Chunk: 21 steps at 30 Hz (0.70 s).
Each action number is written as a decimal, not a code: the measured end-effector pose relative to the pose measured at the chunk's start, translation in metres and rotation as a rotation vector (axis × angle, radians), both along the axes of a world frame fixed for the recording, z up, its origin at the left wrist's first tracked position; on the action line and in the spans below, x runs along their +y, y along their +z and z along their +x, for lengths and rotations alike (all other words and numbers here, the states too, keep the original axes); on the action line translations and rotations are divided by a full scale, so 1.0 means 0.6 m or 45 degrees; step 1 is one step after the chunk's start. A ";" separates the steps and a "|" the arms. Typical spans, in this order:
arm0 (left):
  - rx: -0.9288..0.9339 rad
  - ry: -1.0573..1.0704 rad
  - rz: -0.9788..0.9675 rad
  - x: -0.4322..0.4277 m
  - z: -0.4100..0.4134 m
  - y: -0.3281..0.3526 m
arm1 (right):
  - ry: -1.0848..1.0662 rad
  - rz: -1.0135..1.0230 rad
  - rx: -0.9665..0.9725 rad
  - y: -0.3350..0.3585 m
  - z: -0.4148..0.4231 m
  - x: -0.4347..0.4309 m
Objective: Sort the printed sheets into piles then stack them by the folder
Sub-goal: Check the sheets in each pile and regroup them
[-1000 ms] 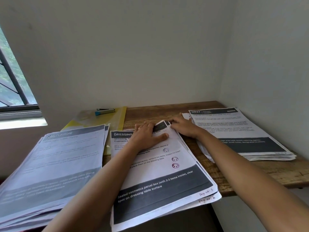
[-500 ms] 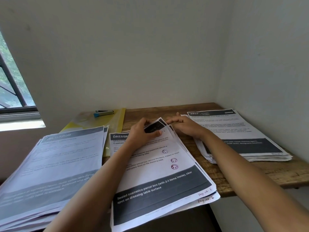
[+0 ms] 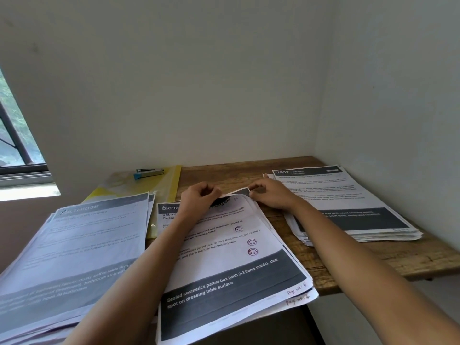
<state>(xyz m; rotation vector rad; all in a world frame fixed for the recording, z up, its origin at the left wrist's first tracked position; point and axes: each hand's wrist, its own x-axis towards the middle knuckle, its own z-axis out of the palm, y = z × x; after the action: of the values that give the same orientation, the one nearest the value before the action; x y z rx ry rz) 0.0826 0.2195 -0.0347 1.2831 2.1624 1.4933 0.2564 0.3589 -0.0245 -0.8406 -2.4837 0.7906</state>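
Three piles of printed sheets lie on a wooden table [image 3: 398,260]. The middle pile [image 3: 231,277], headed "DRESSING", overhangs the near edge. My left hand [image 3: 199,199] and my right hand [image 3: 271,195] both pinch the far top corner of its uppermost sheet, which is lifted and curled off the pile. A "MULTI-ROOM" pile [image 3: 74,257] lies at the left, a "KITCHEN" pile [image 3: 348,205] at the right. A yellow plastic folder [image 3: 169,185] lies behind the left and middle piles.
A blue and black stapler [image 3: 148,173] rests on the folder near the back wall. Walls close in the table at the back and right. A window [image 3: 15,145] sits at the left. Bare wood shows between the middle and right piles.
Both hands moved from lying on the middle pile to its far top corner, and now pinch the top sheet's corner and lift it off the pile.
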 end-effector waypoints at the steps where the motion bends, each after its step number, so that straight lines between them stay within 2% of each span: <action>1: 0.012 -0.012 -0.009 -0.001 -0.001 0.000 | -0.006 -0.010 0.028 0.002 0.000 -0.001; 5: 0.126 -0.105 -0.044 -0.006 -0.002 0.003 | 0.010 -0.019 0.072 0.010 0.003 -0.010; 10: 0.191 -0.092 -0.061 -0.005 0.000 0.005 | 0.046 -0.039 0.024 0.014 0.006 -0.013; 17: 0.111 -0.069 -0.057 -0.001 -0.005 0.002 | 0.011 -0.016 -0.039 0.013 0.003 -0.011; 21: 0.090 -0.100 -0.059 -0.002 -0.007 0.004 | -0.020 -0.007 0.011 0.014 0.001 -0.006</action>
<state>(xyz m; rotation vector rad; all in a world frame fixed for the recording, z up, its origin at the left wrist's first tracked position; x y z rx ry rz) 0.0785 0.2183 -0.0322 1.4083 2.1497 1.3798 0.2571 0.3553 -0.0162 -0.8559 -2.4653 0.7943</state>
